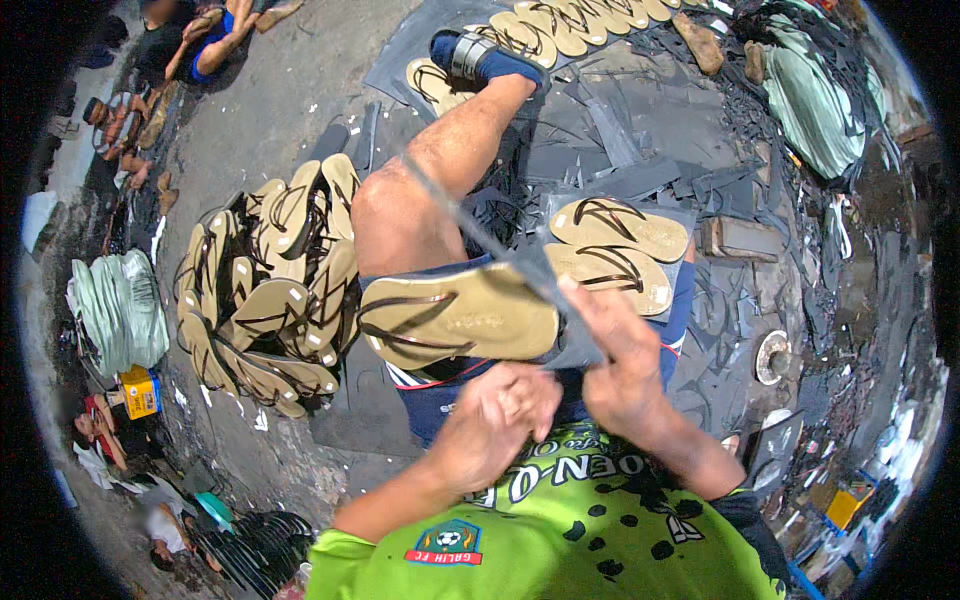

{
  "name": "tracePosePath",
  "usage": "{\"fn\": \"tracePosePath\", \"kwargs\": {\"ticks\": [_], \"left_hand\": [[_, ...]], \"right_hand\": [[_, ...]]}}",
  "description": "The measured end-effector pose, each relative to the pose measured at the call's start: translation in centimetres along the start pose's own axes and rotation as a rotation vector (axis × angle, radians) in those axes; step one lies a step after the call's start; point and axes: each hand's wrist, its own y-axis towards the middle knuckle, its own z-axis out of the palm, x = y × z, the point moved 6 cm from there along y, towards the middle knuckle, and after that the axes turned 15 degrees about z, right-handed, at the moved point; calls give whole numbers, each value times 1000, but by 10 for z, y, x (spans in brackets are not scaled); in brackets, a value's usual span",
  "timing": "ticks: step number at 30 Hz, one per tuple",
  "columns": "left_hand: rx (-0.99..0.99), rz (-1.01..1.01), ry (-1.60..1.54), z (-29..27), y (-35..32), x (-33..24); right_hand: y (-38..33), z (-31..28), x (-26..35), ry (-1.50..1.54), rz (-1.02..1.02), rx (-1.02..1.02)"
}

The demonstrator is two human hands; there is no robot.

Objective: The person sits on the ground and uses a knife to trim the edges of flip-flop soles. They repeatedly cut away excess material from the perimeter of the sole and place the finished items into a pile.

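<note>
A tan flip-flop point(500, 320) with brown straps lies across my lap, on top of dark grey sheet. Just below its near edge is my left hand point(505, 410), closed with curled fingers; whatever they grip, if anything, is hidden. My right hand point(625, 365) is at the flip-flop's right end, wrapped round the near end of a long thin grey blade point(475, 228), one finger stretched along it. The blade is blurred and slants up to the left over the flip-flop and my knee. Two more tan flip-flops point(610, 270) rest on dark sheet over my right thigh.
A heap of tan flip-flops point(270, 300) is on the floor at left. A row of them point(560, 30) lies at the far side. Dark offcuts point(620, 130) cover the floor ahead. A block point(742, 240) and a round disc point(772, 357) are at right. Other people sit at far left.
</note>
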Motion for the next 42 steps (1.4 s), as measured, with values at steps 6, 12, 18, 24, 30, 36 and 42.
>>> {"fn": "tracePosePath", "kwargs": {"ticks": [6,12,18,24,30,36,42], "left_hand": [[-376,369,10,37,43,-14],[-225,311,-27,68,65,-33],[-441,208,33,29,50,-8],[-442,200,101,11,31,-4],[-424,156,149,-19,2,6],[-402,149,108,-14,-7,0],[-431,210,168,-26,-10,3]], "right_hand": [[-39,3,-5,9,-154,-284],[-75,-23,-48,-137,-142,-438],[-67,-29,-31,-176,52,-226],[-52,-37,-12,-63,195,79],[-43,-27,-7,-30,196,338],[-58,-18,-4,-19,118,340],[-64,-9,-14,38,152,316]]}}
